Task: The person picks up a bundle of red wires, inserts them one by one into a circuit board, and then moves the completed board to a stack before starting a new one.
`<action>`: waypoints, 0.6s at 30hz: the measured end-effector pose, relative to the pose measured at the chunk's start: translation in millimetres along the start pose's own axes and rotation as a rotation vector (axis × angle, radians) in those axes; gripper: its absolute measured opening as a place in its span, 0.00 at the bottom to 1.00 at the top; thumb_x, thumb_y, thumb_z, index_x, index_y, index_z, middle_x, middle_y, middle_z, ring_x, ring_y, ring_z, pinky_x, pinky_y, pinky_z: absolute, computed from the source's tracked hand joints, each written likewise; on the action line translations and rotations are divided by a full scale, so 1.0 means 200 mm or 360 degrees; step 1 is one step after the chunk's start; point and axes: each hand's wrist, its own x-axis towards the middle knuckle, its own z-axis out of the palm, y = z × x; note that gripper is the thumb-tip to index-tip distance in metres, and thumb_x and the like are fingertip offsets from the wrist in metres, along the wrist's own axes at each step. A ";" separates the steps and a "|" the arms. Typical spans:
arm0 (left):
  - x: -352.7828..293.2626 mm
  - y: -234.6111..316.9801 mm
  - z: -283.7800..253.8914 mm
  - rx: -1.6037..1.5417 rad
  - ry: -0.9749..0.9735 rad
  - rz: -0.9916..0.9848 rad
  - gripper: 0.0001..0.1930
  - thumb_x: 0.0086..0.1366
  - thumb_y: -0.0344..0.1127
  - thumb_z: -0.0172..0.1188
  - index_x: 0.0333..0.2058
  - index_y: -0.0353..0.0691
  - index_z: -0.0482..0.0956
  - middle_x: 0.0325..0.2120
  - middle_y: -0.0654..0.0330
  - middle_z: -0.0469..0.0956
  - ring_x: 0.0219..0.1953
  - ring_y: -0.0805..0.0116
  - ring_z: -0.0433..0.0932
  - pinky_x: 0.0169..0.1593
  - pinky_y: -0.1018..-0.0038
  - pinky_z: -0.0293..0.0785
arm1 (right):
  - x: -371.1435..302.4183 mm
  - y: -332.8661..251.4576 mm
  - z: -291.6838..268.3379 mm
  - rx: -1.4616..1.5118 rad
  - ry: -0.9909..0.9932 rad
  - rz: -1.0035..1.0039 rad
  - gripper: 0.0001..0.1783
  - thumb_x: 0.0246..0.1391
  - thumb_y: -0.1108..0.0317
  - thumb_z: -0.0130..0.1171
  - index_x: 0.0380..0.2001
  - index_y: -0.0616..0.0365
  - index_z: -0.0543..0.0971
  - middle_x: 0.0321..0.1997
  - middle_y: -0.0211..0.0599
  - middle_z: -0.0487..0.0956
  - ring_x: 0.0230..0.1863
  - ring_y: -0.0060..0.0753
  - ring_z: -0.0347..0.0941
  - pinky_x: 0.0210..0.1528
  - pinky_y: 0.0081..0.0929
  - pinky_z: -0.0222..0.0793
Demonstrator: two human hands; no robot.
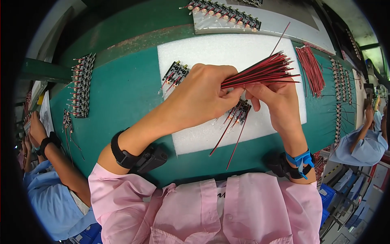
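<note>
My left hand (207, 89) is closed around a thick bundle of red and black wires (266, 71), whose ends fan out to the right. One wire sticks up above the rest. Close against the bundle's underside, my right hand (280, 101) has its thumb and fingers pinched together; what lies between them is too small to tell. Below the hands, small circuit boards (240, 110) with red and black wires trailing from them lie on a white foam sheet (191, 140). Another group of boards (174, 74) is partly hidden behind my left hand.
Red wires (310, 71) lie right of the foam on the green table (122, 93). Rows of boards stand at the left (82, 85), the right (342, 81) and on a metal ledge (264, 34) at the back. Co-workers in blue sit at both sides.
</note>
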 end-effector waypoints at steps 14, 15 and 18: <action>-0.04 -0.04 0.02 -0.0365 0.0048 0.0352 0.09 0.42 0.32 0.50 0.14 0.29 0.70 0.09 0.49 0.68 0.14 0.60 0.71 0.19 0.70 0.64 | -0.11 0.01 -0.01 -0.0299 0.0035 -0.0211 0.09 0.45 0.70 0.51 0.26 0.68 0.71 0.25 0.38 0.74 0.16 0.19 0.62 0.16 0.14 0.56; -0.05 -0.04 0.02 -0.0442 -0.0010 0.0346 0.09 0.41 0.31 0.50 0.14 0.28 0.69 0.09 0.48 0.68 0.14 0.59 0.71 0.19 0.69 0.64 | -0.11 0.01 0.00 -0.0255 0.0034 -0.0232 0.09 0.45 0.70 0.51 0.26 0.68 0.70 0.25 0.38 0.73 0.16 0.19 0.62 0.16 0.14 0.56; -0.08 -0.03 0.01 -0.0469 -0.0017 0.0367 0.08 0.41 0.30 0.50 0.15 0.28 0.69 0.09 0.48 0.68 0.14 0.56 0.70 0.18 0.68 0.64 | -0.10 0.03 0.02 -0.0247 0.0028 -0.0262 0.09 0.45 0.70 0.51 0.26 0.67 0.70 0.25 0.37 0.73 0.15 0.19 0.61 0.16 0.13 0.55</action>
